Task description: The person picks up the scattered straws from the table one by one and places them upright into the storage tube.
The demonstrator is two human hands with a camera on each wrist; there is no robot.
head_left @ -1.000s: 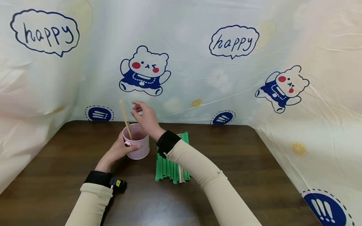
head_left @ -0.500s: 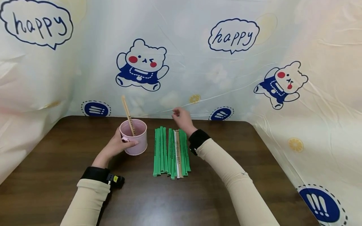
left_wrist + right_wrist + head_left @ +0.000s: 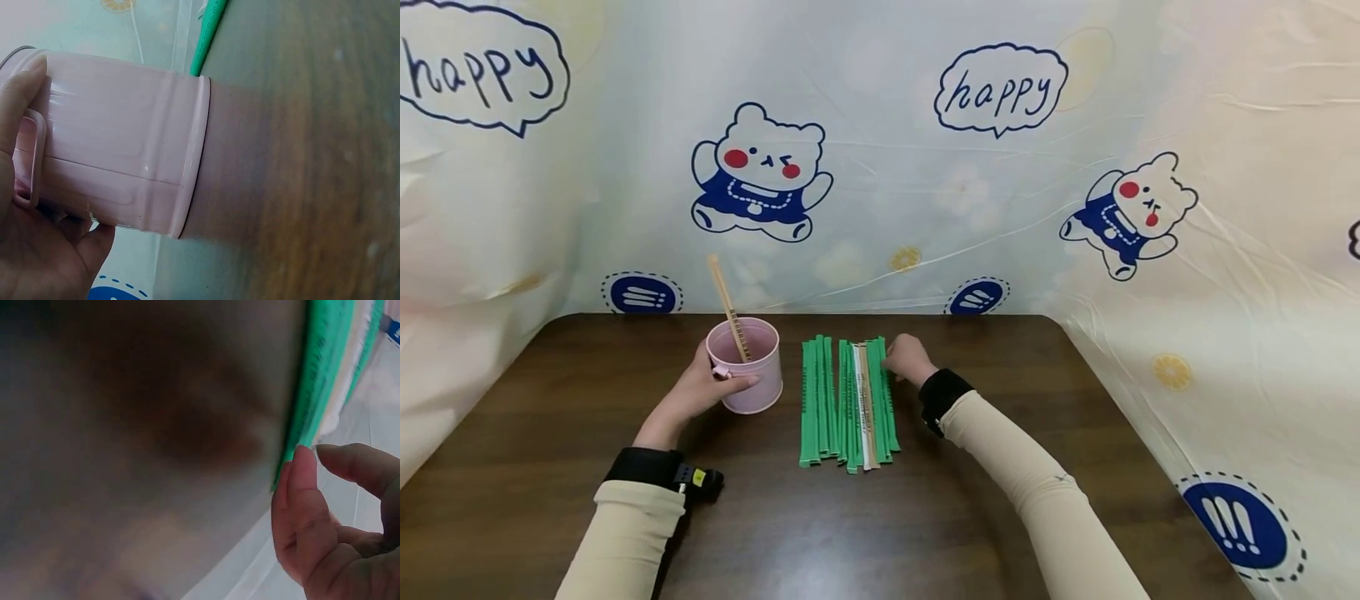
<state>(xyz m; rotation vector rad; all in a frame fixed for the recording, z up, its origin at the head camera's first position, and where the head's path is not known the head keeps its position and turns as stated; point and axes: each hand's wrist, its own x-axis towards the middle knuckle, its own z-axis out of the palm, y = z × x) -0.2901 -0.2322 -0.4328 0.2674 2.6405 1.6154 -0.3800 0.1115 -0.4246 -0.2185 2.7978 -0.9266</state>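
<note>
Left hand [image 3: 700, 387] curled round the left and near sides of a pink bucket [image 3: 763, 373]; thumb laid along the near wall, a small loop handle [image 3: 39, 159] beside the fingers in the left wrist view. Bucket appears upright on the brown surface [image 3: 775, 542], at the left of the scene, toward the far edge. One tan stick [image 3: 727, 304] with dark print stands inside, leaning left and far, upper end well above the rim.

Right of the bucket, a bare strip of surface apart: a row of slim green packets [image 3: 808, 408], lying side by side, long axes near to far. A narrow gap splits the row into a left and a right group. Within the right group lie a white packet [image 3: 862, 408] and, just to its right, a tan packet [image 3: 870, 408], green on both sides of the pair.

Right hand [image 3: 910, 360] at the far right end of the row, fingers bent, fingertips at the outermost green packet. Right wrist view: fingertips close together at the packet's end; cannot tell whether they pinch it.

Both wrists carry black bands [image 3: 646, 468], worn next to cream sleeves [image 3: 625, 533]. Behind the surface: pale backdrop [image 3: 880, 92] printed with bears and "happy" speech bubbles.
</note>
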